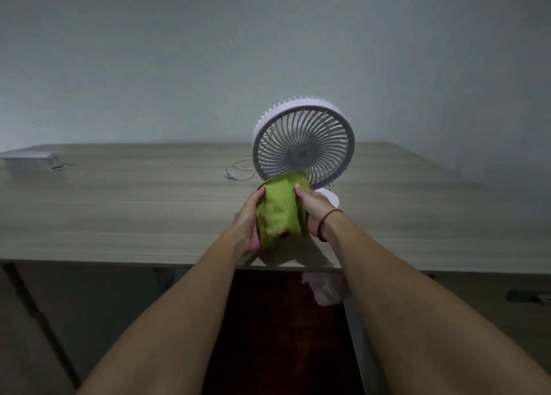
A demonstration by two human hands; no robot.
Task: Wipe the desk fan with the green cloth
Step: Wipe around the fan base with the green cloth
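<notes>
Both hands hold the green cloth (280,209) bunched between them above the counter (119,203), the left hand (249,221) clasping one side and the right hand (313,212) the other. The step looks like gathering the cloth into a pad; wiping seems not yet under way. The desk fan (304,144) stands upright on the counter just behind the cloth, white, with a round spiral grille facing the person. Next, the pad should be pressed to the grille, probably with one hand steadying the fan.
</notes>
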